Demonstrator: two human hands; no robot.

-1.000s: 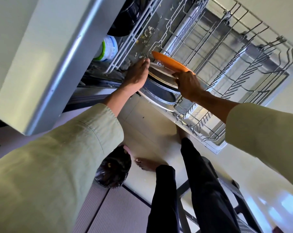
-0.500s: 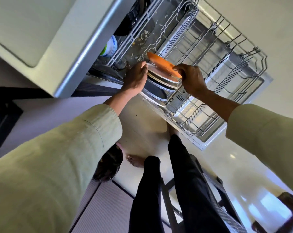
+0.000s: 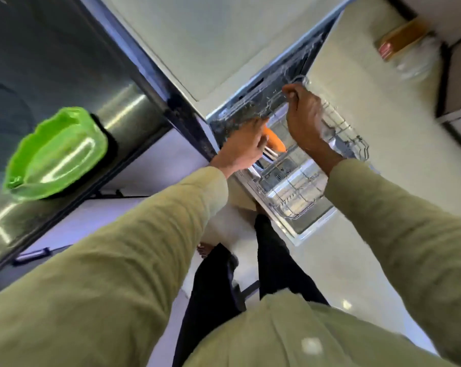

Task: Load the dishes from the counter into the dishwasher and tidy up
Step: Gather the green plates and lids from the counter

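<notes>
**Both hands at the dishwasher rack, orange plate loaded**

The wire dishwasher rack point(image 3: 298, 192) is pulled out over the open door and extends from the centre of the frame toward 4 o'clock. The orange plate point(image 3: 274, 140) stands on edge in the rack, just right of centre, with the pale rims of further plates point(image 3: 270, 154) directly below it.

The right hand point(image 3: 304, 120) is at 1 o'clock from centre. Its fingers are curled over the top wire rail of the rack, gripping it. The left hand point(image 3: 241, 147) is just left of the orange plate, with its fingers extended toward the plate stack. The fingertips are hidden against the dishes, and motion blur prevents a reading of whether they press, pinch or only touch.

The dark counter point(image 3: 97, 83) occupies the 9 to 11 o'clock region. A green container point(image 3: 56, 154) sits on it near the front edge, at 9 o'clock. A brown box point(image 3: 400, 39) lies on the floor at 1 o'clock, near the upper right corner. Both sleeves are olive green; dark trousers and one bare foot show at 6 o'clock.
</notes>
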